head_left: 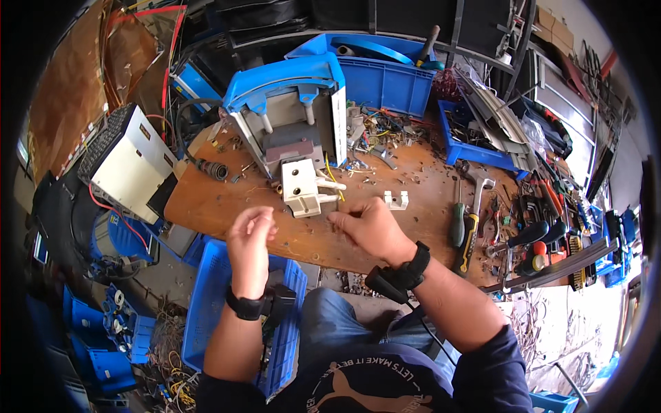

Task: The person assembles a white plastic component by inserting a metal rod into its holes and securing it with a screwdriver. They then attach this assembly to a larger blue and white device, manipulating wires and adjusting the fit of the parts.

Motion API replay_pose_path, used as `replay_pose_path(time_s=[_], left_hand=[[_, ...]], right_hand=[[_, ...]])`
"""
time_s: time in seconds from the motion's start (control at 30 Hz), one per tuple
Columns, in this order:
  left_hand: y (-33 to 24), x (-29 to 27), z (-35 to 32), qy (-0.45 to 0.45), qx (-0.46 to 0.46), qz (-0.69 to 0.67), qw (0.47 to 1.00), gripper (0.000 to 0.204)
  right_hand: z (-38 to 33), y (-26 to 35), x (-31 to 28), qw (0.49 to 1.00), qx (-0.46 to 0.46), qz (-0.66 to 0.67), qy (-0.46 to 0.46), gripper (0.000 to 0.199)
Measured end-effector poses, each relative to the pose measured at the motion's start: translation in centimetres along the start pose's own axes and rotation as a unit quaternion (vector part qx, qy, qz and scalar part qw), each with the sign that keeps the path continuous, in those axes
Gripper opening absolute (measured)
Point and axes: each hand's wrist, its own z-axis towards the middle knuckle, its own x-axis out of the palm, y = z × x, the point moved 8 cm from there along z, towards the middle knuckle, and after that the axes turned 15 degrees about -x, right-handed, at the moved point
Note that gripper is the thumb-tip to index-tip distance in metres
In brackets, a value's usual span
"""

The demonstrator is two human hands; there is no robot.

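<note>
My left hand (252,237) is raised over the front edge of the wooden bench, fingers loosely bent and apart, with nothing visible in it. My right hand (372,230) is closed just above the bench, thumb and fingertips pressed together; whatever they may hold is hidden. Between and beyond the hands stands a cream-white block (298,191) with two dark round holes and prongs on its right side. It sits against the front of a blue and grey machine housing (282,79). A small white bracket (396,200) lies to the right, beyond my right hand.
Screws and scraps (379,141) litter the back of the bench. A hammer (475,213), a green-handled screwdriver (457,220) and several other tools lie at the right. A blue crate (385,82) stands behind; a blue basket (196,310) is below the front edge.
</note>
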Motion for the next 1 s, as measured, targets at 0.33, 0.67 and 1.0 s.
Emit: replay_pose_path(time_s=[0.33,0.67,1.0], left_hand=[[-2.9,5.8,-4.9,-0.006,0.229,0.287,0.930,0.010],[-2.8,6.5,-5.6,-0.041,0.320,0.376,0.868,0.006],[-2.2,5.9,-2.6,-0.031,0.280,0.318,0.905,0.015]], right_hand=[[-0.3,1.0,2.4,0.997,-0.035,0.057,-0.024,0.020],[-1.5,3.0,-1.5,0.995,-0.038,-0.087,-0.005,0.022],[1.3,7.1,-0.3,0.936,-0.137,-0.325,0.017,0.020]])
